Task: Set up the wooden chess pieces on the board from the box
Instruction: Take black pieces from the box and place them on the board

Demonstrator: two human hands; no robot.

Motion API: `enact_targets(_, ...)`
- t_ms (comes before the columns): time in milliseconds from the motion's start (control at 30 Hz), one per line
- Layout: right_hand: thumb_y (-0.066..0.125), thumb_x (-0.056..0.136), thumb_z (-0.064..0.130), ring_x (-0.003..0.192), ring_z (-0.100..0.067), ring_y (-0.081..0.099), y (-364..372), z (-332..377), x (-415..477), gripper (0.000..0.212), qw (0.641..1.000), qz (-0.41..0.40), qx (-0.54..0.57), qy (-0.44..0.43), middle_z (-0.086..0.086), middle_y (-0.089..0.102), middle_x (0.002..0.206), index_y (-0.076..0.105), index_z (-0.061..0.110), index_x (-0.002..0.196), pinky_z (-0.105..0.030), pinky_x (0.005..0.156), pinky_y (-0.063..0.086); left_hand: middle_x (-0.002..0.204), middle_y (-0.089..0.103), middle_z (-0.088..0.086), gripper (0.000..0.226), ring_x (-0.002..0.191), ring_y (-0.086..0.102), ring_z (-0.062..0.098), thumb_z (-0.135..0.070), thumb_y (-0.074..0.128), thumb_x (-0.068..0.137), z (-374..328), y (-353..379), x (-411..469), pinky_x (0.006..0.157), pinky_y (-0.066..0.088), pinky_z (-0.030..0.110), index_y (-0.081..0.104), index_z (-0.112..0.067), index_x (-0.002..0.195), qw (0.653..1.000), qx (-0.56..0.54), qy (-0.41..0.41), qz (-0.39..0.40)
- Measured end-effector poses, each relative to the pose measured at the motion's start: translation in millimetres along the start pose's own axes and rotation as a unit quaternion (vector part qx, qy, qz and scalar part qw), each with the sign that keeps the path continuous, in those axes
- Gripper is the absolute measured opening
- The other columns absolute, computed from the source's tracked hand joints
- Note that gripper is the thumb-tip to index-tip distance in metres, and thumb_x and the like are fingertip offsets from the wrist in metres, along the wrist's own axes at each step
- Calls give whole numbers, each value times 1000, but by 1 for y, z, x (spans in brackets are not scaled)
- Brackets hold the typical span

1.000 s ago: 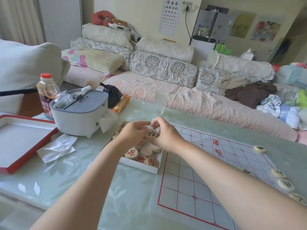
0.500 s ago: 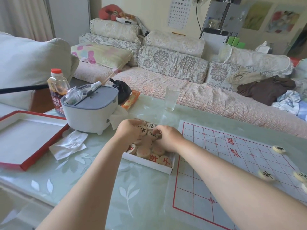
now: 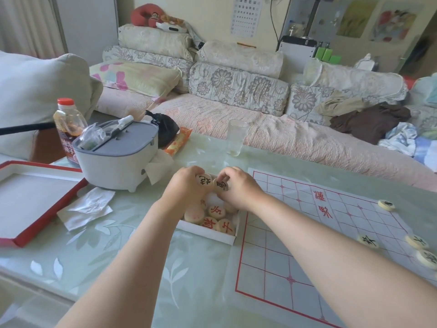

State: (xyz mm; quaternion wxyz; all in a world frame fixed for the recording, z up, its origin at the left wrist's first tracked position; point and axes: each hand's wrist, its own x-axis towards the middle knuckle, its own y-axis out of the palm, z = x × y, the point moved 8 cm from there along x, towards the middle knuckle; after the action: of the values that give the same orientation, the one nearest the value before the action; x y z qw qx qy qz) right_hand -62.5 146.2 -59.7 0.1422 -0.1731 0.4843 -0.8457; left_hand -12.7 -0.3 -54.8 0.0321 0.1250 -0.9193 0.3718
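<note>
A shallow white box (image 3: 208, 235) in the middle of the table holds several round wooden chess pieces (image 3: 216, 211) with red characters. Both hands hover over its far end. My left hand (image 3: 184, 185) holds up a black-lettered piece (image 3: 204, 180) in its fingertips. My right hand (image 3: 238, 188) pinches another black-lettered piece (image 3: 221, 185) right beside it. To the right of the box lies the white board sheet (image 3: 307, 235) with a red grid. Several black-lettered pieces (image 3: 386, 205) sit along its right side.
A grey-lidded white container (image 3: 115, 157) stands left of the box, with a sauce bottle (image 3: 68, 129) behind it and crumpled tissue (image 3: 87, 207) in front. A red-rimmed lid (image 3: 45, 207) lies far left. An empty glass (image 3: 236, 139) stands beyond the box. A sofa runs behind the table.
Both hands dipped into the box half a second ago and have come up again, each holding a piece at the fingertips. The camera view has shifted left.
</note>
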Motion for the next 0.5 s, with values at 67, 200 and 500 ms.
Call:
enact_targets(67,69,82,35,100,-15,55,-17,-10,-13,22,1000,-15,10,7,5,54,111,58,29,100,-31,81,44,117,60,3,56,103,55,20,-42,72,78,-18,11,-4,80,44,28,57,-19,127,999,33,17,4)
enact_targets(200,68,83,35,95,-13,55,-54,-50,-46,18,999,-40,14,34,8,54,106,57,30,96,-28,76,42,116,62,0,48,100,55,16,-32,69,82,-60,46,-20,80,41,24,56,-20,127,997,23,59,35)
enact_targets(500,69,84,43,93,-13,59,-136,-184,-132,21,985,-95,19,140,10,59,105,62,28,96,-28,78,47,120,54,-2,46,96,55,14,-29,64,87,-150,164,-55,69,43,20,52,-25,130,985,-8,108,136)
